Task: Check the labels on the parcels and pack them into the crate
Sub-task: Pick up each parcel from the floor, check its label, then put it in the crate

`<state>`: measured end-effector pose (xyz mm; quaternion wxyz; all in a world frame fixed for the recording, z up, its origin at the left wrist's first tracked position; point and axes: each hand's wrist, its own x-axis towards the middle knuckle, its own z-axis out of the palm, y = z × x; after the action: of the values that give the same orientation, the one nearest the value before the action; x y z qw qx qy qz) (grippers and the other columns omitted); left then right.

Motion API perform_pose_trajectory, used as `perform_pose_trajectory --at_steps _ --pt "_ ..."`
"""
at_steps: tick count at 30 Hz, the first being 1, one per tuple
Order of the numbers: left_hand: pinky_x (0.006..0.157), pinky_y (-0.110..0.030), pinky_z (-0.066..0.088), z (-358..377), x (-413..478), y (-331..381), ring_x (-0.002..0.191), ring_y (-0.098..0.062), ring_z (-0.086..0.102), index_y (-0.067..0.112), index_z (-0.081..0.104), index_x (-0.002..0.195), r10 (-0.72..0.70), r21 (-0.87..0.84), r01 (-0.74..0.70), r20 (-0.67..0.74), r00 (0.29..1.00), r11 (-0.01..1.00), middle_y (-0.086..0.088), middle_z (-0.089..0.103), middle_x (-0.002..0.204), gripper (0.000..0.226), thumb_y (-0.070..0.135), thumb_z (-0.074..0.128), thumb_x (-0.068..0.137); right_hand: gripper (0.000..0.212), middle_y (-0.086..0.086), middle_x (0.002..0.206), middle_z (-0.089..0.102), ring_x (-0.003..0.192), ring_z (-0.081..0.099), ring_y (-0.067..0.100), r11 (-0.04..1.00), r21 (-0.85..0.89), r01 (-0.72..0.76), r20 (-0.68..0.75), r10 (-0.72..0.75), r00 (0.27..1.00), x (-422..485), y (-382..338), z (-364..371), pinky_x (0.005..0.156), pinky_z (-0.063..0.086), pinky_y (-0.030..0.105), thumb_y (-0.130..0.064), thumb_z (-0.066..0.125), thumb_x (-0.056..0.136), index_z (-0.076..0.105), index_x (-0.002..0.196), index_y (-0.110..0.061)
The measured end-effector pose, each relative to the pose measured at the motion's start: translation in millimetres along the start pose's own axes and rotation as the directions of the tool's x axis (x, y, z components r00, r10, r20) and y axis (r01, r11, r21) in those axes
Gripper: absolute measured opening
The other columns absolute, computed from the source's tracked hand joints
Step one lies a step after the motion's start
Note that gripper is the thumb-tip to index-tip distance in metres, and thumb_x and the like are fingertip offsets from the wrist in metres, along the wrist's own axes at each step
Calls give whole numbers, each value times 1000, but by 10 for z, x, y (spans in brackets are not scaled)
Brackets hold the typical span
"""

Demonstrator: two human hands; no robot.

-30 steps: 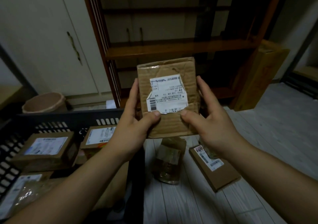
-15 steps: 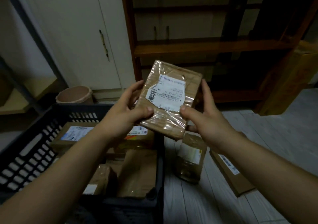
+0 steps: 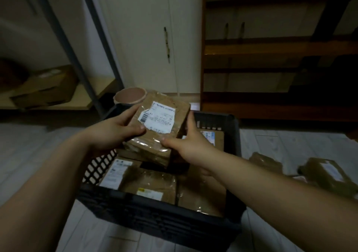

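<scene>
A flat brown cardboard parcel (image 3: 160, 126) with a white label and clear tape is held over the black plastic crate (image 3: 155, 211). My left hand (image 3: 116, 131) grips its left side, thumb on top near the label. My right hand (image 3: 186, 143) holds its right edge and near corner. The parcel tilts down toward me, above several brown parcels lying inside the crate, such as one with a white label (image 3: 116, 172) at the crate's left and another (image 3: 153, 186) in the near middle.
Two more taped brown parcels (image 3: 267, 162) (image 3: 329, 174) lie on the pale floor right of the crate. A pinkish bin (image 3: 129, 95) stands behind it. A wooden shelf unit (image 3: 271, 50) is at back right, a white cupboard door (image 3: 147, 38) behind, a metal rack with a box (image 3: 44, 87) at left.
The parcel has come down from chest height to just above the crate's contents, still in both hands. My view has swung left, so the crate now sits in the middle.
</scene>
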<state>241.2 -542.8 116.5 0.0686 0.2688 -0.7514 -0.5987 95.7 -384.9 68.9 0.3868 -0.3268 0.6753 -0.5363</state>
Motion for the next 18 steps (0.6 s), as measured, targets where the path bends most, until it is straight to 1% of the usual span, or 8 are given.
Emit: perform_pose_trajectory --at_steps 4,7,10,12,14,15,16,18 --pt "71 -25 55 -376 -111 -257 96 -15 68 52 40 130 -37 -7 37 -132 991 999 4 61 119 74 24 71 69 117 3 148 36 129 42 29 996 82 -39 25 37 999 318 -2 559 103 39 52 -28 79 70 -9 144 -50" --pt "66 -26 55 -642 -191 -366 85 -16 70 52 36 133 -107 69 127 -237 966 989 6 59 112 71 19 69 79 116 2 148 36 128 41 27 996 63 -68 54 64 996 473 -17 941 104 38 49 -25 77 74 -12 146 -45" --pt "71 -29 48 -843 -198 -458 85 -10 60 45 33 138 -129 257 229 -354 926 939 8 59 105 69 16 66 84 113 8 148 34 126 43 29 994 13 -108 70 107 992 570 -6 1300 105 38 45 -23 74 79 -15 147 -37" --pt "80 -32 47 -918 -199 -497 89 -9 56 39 29 142 -136 469 339 -413 900 816 4 58 116 71 24 67 84 108 8 148 36 128 43 29 988 2 -156 153 154 976 607 7 1475 106 37 43 -19 68 85 -20 147 -29" --pt "96 -37 41 -952 -217 -564 109 -19 53 33 27 144 -125 651 412 -440 889 637 -3 53 131 75 33 68 82 111 5 145 40 128 43 24 983 -36 -182 216 186 959 628 43 1565 105 36 36 -18 66 87 -28 144 -26" --pt "97 -35 39 -953 -224 -619 115 -21 50 29 29 144 -122 653 405 -435 892 639 -5 51 133 75 32 70 81 115 4 144 42 127 43 24 980 -70 -188 226 199 954 637 63 1581 103 36 34 -20 69 85 -31 142 -27" --pt "97 -36 37 -943 -227 -677 117 -22 49 25 30 143 -146 614 396 -417 897 682 -5 51 135 75 28 71 80 119 4 144 42 127 43 24 975 -107 -195 228 215 950 650 85 1584 102 37 34 -22 72 82 -32 141 -28" --pt "99 -36 36 -911 -226 -786 120 -23 48 23 29 144 -205 556 408 -391 897 724 -6 48 138 75 25 70 81 125 5 144 42 126 43 25 962 -172 -212 236 249 939 691 150 1586 105 37 38 -26 77 77 -29 142 -30"
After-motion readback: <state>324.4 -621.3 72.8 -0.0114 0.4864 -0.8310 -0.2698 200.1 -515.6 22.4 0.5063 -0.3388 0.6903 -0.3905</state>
